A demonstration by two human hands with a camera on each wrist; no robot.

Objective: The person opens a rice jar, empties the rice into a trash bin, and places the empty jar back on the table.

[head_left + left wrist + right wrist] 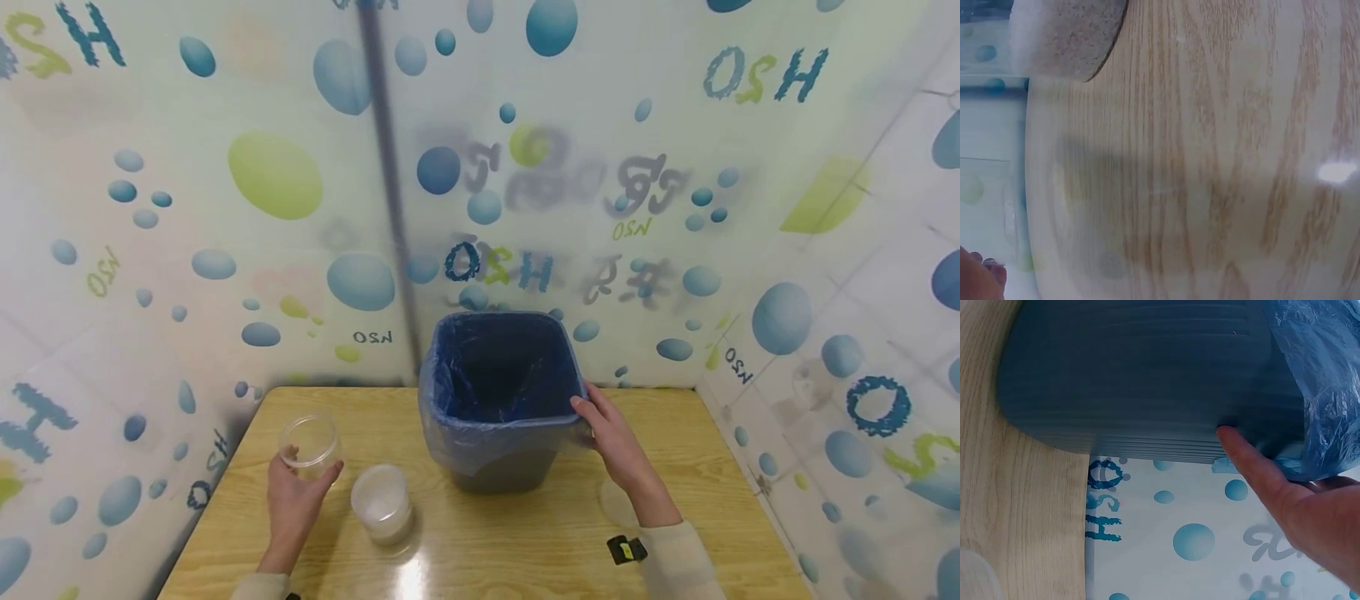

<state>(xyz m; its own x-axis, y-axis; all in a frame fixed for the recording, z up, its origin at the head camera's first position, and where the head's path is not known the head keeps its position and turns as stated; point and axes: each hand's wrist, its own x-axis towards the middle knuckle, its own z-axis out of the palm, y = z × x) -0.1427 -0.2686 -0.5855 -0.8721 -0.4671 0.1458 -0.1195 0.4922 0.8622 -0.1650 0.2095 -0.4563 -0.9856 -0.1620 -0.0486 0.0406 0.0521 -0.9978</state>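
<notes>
A dark blue waste bin lined with a blue plastic bag stands at the back middle of a wooden table. My right hand rests against the bin's right side near the rim, fingers straight; its fingertip touches the bin wall. My left hand grips a clear plastic cup at the table's left. A frosted white cup stands just right of that hand. In the left wrist view I see mainly table wood, with fingertips at the lower left.
Walls covered in blue and green bubble print close in the table on three sides. A small black and yellow object sits by my right wrist. A faint clear round item lies on the table beneath my right forearm.
</notes>
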